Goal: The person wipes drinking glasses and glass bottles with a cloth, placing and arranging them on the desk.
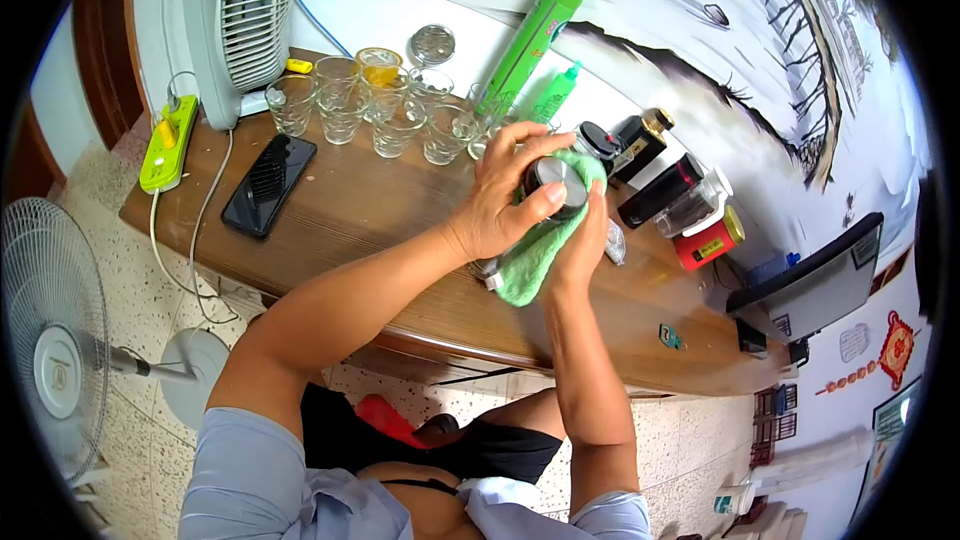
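Observation:
Above the wooden table [330,230], my left hand [505,190] grips a dark jar [558,186] with a metallic round lid, its fingers wrapped round the top. My right hand [580,245] is closed on a light green cloth [530,265], which lies against the jar's side. Part of the jar is hidden by the cloth and my fingers. Several clear glasses [397,126] stand behind my left hand. Close behind the jar is a container with a black lid [597,142].
A black phone [268,185], a green power strip [169,144] and a box fan [240,25] are at the left. Toward the back stand a tall green can [535,35] and green bottle [556,92]. Rightward are a red tin [710,240] and monitor [815,275].

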Motion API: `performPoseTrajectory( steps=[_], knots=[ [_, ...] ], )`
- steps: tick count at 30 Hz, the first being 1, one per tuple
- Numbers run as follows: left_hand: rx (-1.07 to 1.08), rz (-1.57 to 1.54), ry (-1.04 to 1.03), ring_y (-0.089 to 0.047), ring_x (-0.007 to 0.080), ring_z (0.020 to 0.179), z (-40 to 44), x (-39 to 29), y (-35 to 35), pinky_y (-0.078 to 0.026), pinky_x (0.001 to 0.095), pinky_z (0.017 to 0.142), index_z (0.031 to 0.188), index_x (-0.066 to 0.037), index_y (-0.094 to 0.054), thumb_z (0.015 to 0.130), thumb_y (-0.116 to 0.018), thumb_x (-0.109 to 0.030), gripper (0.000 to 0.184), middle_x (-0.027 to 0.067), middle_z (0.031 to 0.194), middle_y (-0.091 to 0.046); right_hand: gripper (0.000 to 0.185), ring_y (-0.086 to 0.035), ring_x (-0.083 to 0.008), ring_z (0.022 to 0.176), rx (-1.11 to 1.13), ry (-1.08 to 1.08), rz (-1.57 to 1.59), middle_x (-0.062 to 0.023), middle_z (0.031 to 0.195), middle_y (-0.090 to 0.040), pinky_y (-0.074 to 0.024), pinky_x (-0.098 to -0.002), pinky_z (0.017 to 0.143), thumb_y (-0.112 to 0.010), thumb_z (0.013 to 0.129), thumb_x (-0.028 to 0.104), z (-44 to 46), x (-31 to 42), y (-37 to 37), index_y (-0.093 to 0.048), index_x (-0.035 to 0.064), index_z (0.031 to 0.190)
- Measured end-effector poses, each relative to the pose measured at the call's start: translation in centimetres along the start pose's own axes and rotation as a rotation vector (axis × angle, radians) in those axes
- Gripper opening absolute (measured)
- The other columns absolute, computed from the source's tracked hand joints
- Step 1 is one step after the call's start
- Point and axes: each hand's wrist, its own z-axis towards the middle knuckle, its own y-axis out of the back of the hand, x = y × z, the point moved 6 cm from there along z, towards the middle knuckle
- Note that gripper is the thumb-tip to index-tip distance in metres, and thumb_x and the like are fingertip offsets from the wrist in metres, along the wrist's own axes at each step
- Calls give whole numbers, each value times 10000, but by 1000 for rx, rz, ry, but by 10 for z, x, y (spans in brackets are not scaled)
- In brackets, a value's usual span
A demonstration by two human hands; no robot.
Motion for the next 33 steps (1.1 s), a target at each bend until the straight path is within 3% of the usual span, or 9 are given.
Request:
performPoseTrajectory(
  steps=[5, 6, 11, 14, 20, 22, 25, 29, 33],
  knots=[
    [-24, -21, 2, -421, 350, 1370, -1, -2, -1, -280, 490, 1222, 1482, -117, -596, 997, -551, -508, 625, 176, 1397, -448, 453, -676, -167, 990, 78, -382, 35, -61, 1135, -684, -558, -329, 827, -494, 1110, 428, -29, -96, 43, -629, 38, 1296],
    [-33, -24, 6, -428, 343, 1340, -1, -2, 0, -289, 485, 1209, 1454, -114, -605, 995, -556, -508, 607, 171, 1362, -447, 433, -666, -160, 934, -14, -427, 30, -45, 1075, -673, -551, -327, 785, -504, 1102, 434, -35, -84, 32, -635, 54, 1264],
    [-80, 25, -54, -453, 301, 1196, -1, -2, 3, -355, 438, 1128, 1311, -96, -654, 998, -577, -465, 490, 135, 1203, -431, 429, -700, -208, 999, -17, -527, 147, -93, 1125, -703, -580, -377, 880, -492, 1115, 417, -26, -39, 7, -638, 47, 1275],
    [-72, 75, -97, -460, 298, 1197, -1, -5, 6, -372, 428, 1117, 1254, -86, -692, 1003, -572, -428, 441, 136, 1206, -451, 387, -680, -194, 1042, 24, -465, 354, -106, 1179, -695, -564, -377, 916, -470, 1142, 328, 3, 4, -8, -622, 11, 1303],
    [-16, 97, -134, -469, 308, 1258, 6, -8, 8, -352, 441, 1158, 1202, -72, -726, 1023, -501, -385, 425, 168, 1262, -528, 409, -668, -164, 1030, 115, -107, 83, -78, 1170, -708, -528, -322, 934, -482, 1156, 360, 24, 21, 1, -681, 9, 1224],
    [5, 63, -124, -473, 311, 1266, 8, -11, 11, -347, 442, 1164, 1198, -67, -727, 1028, -480, -388, 439, 170, 1266, -529, 448, -673, -172, 1054, 68, -205, 228, -81, 1184, -709, -537, -326, 932, -452, 1161, 384, 13, -3, 8, -665, 8, 1279],
    [57, 43, -129, -472, 314, 1292, 11, -13, 11, -338, 446, 1174, 1193, -61, -727, 1028, -425, -375, 466, 182, 1302, -546, 464, -689, -177, 1020, 150, -242, 158, -85, 1194, -712, -563, -337, 889, -378, 1167, 377, -11, -42, 17, -637, 35, 1345],
    [108, 51, -120, -452, 328, 1327, 18, -12, 14, -308, 464, 1192, 1193, -67, -744, 1004, -379, -383, 519, 185, 1355, -566, 378, -668, -151, 1002, 126, -425, 130, -64, 1197, -713, -541, -318, 881, -508, 1137, 326, -34, -83, 32, -653, 33, 1328],
    [129, 88, -158, -442, 324, 1338, 22, -17, 17, -274, 468, 1211, 1172, -64, -765, 992, -358, -339, 523, 178, 1442, -573, 343, -685, -184, 1037, 64, -538, 131, -82, 1166, -714, -559, -351, 908, -517, 1132, 297, -24, -43, 9, -659, 27, 1289]
  ],
)
